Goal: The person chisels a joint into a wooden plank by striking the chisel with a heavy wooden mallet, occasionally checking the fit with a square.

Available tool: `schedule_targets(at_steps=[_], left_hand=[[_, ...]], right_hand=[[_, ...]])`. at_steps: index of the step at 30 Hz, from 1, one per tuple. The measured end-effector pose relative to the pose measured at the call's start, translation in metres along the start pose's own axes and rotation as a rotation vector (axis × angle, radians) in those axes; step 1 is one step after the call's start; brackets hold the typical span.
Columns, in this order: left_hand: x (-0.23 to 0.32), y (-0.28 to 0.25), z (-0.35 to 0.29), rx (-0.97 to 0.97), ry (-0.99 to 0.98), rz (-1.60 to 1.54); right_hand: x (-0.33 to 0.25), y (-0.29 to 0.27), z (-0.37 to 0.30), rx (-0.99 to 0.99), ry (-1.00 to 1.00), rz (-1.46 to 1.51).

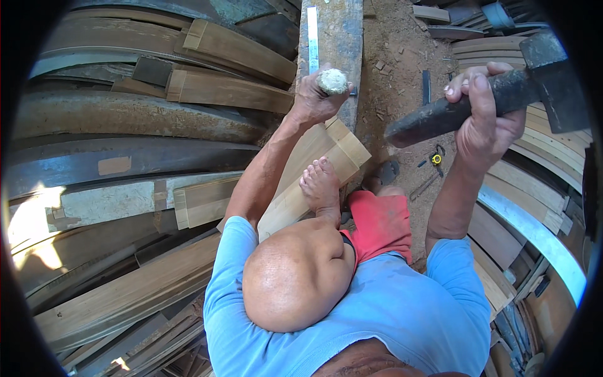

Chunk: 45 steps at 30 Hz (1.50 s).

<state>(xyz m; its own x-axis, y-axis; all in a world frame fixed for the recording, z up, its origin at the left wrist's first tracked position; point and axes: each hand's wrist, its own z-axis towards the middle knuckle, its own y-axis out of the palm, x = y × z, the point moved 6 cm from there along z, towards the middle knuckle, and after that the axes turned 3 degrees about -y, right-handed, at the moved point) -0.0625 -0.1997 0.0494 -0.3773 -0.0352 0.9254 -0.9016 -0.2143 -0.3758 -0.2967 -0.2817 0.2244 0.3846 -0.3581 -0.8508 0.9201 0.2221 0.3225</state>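
A pale wooden board (290,182) lies slantwise under the person's bare foot (321,188), its stepped far end by the near end of a narrow, worn bench (339,38). Above that far end, the left hand (314,100) is closed round a tool (332,81) whose round, pale, battered top faces up; its lower end is hidden by the hand. The right hand (487,119) is wrapped round the thick handle of a dark mallet (465,110), raised well apart from the tool, to the right of the bench, with its blocky head at the far right. A pale straight strip (313,38) lies along the bench's left edge. Right of the bench, the floor (392,81) is strewn with shavings and carries a dark flat bar (426,87) and a small yellow-and-black round item (436,159). Stacked timbers (138,119) fill the left side, and more curved planks (553,144) lie along the right
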Motion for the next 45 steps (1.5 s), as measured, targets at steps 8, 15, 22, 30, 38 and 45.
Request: schedule_targets(at_steps=[8, 15, 22, 30, 38, 45], left_hand=[[0.013, 0.018, 0.010, 0.023, 0.094, -0.199], [0.000, 0.012, 0.000, -0.038, -0.010, -0.033], [0.002, 0.016, 0.006, -0.043, -0.012, -0.043], [-0.007, 0.024, -0.009, 0.075, 0.082, -0.103], [-0.001, -0.024, -0.021, 0.178, -0.030, -0.133], [0.002, -0.027, -0.024, 0.148, 0.006, -0.062]], right_hand=[[0.077, 0.003, -0.031, -0.763, 0.225, -1.003], [0.016, 0.011, -0.012, -0.370, 0.157, -0.539], [0.018, 0.029, 0.015, -0.303, -0.101, -0.339], [0.066, 0.011, -0.050, -0.671, 0.311, -0.700], [0.009, 0.029, -0.029, -0.467, 0.208, -0.564], [-0.021, 0.020, -0.016, -0.308, -0.024, -0.345]])
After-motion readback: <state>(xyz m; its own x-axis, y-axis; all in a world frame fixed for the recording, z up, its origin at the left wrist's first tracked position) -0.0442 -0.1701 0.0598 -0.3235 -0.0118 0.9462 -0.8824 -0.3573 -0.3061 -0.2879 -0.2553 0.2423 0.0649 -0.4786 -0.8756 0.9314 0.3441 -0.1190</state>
